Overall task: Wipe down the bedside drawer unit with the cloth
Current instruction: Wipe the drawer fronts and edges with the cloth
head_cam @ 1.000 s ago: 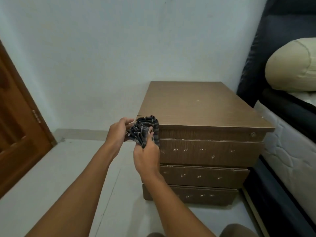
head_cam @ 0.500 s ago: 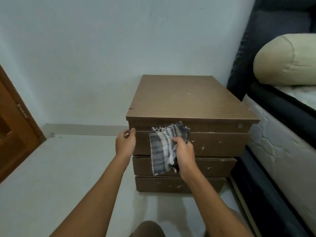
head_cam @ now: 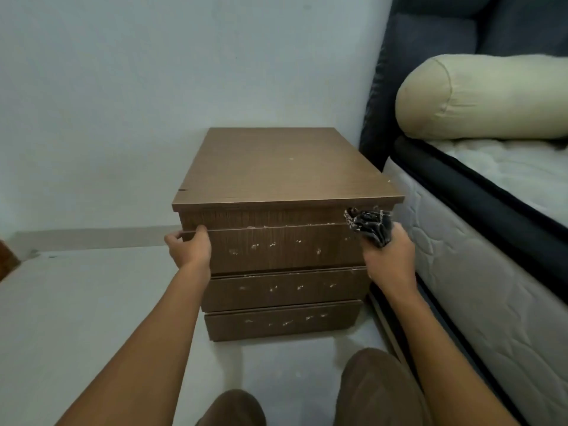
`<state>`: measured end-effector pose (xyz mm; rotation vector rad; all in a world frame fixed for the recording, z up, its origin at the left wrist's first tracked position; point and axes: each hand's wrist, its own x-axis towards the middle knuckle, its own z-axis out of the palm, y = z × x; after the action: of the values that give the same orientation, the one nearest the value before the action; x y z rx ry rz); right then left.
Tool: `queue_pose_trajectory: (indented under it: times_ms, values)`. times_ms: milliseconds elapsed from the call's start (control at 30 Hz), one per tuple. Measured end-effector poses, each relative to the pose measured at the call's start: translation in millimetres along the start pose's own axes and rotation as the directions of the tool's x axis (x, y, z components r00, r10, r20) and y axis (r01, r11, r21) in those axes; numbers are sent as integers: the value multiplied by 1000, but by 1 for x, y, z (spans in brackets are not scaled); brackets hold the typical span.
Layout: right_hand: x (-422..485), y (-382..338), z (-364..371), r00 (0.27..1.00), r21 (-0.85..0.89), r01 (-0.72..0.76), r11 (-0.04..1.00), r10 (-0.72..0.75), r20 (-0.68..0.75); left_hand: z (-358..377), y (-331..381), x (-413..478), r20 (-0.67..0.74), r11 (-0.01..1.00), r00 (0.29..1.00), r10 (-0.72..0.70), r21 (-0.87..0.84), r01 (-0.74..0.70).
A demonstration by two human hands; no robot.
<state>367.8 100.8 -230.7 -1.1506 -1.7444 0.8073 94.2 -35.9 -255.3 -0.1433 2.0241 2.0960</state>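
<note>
Beside bed, right hand clutches bunched cloth against drawer unit's right corner.

Brown drawer unit, dark cloth

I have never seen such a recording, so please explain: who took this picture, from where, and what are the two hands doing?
There is no machine here. A person wears a camera on the head, looking down at their own arms. In front stands a brown drawer unit with three drawers, beside a bed with a pillow. Nothing lies on its top. The left hand grips the left edge of the upper drawer. The right hand holds a bunched dark cloth against the upper right corner of the front.
</note>
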Motion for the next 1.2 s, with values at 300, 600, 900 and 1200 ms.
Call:
queue_pose_trajectory:
  times_ms: [300,600,900,1200]
  values:
    - [36,19,-28,937,-471,293,832,-349,-33,-14,-7,-11,14,1000,1000,-14,18,14]
    - [39,35,-4,952,-497,307,812,-265,155,-35,-10,-3,111,992,993,39,114,-52]
    - [32,31,22,916,-458,401,794,-349,197,-47,-13,8,182,985,982,45,157,-75]
    - [-14,-13,96,870,-351,490,798,-425,249,-55,-15,10,224,983,971,83,140,-117]
